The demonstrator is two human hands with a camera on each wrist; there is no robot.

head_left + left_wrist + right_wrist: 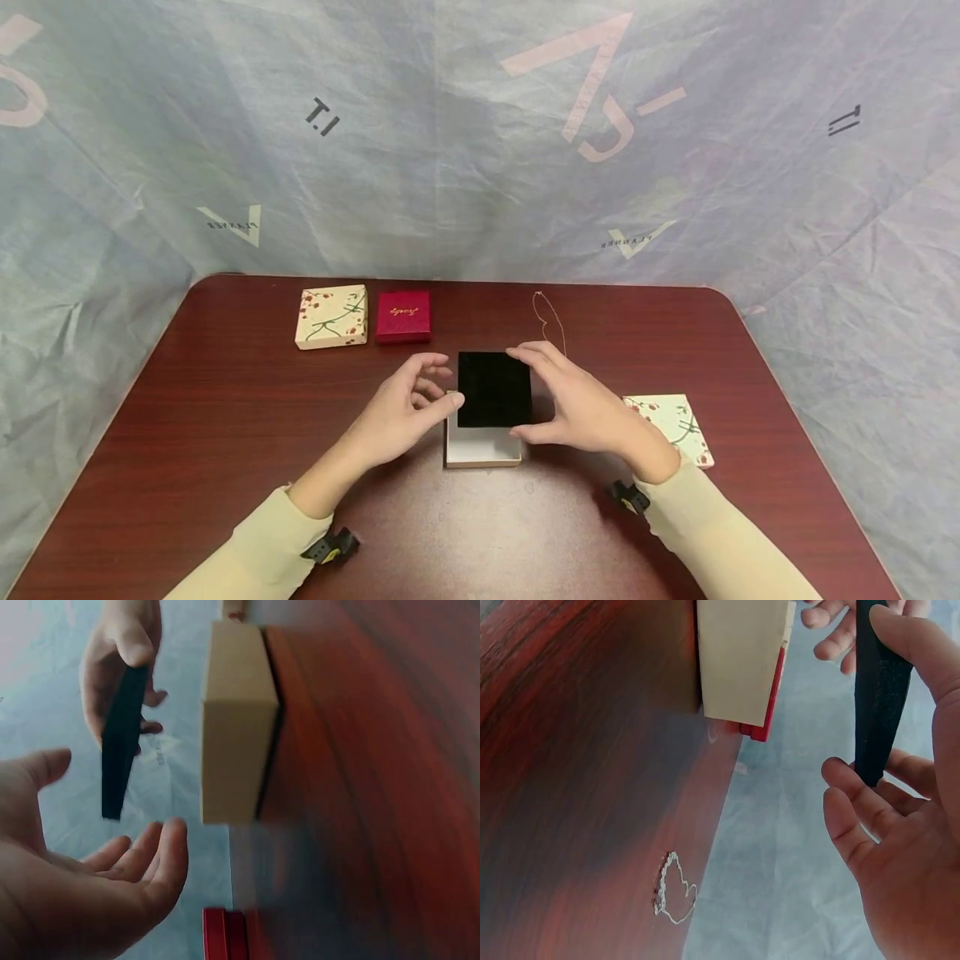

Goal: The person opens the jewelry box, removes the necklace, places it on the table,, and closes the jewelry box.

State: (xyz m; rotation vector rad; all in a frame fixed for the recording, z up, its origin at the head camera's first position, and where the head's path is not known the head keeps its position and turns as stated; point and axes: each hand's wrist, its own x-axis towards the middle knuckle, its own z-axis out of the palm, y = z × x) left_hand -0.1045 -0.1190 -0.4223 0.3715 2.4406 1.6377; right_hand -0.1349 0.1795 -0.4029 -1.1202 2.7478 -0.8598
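My right hand (581, 404) grips a flat black square pad (493, 390) by its edges, thumb at the near side and fingers at the far side. In both wrist views the pad (122, 750) hangs above an uncovered box (236, 742) with plain tan sides. The white inside of that box (480, 448) shows below the pad in the head view. My left hand (401, 408) is beside the pad's left edge, fingers spread and loosely bent, with a gap to the pad in the left wrist view. A thin chain necklace (551, 321) lies beyond my right hand.
Toward the table's back left stand a floral-patterned box (332, 317) and a small red box (403, 317) with gold lettering. A floral lid (678, 427) lies at the right, partly behind my right forearm. A grey printed cloth (450, 167) hangs behind the table.
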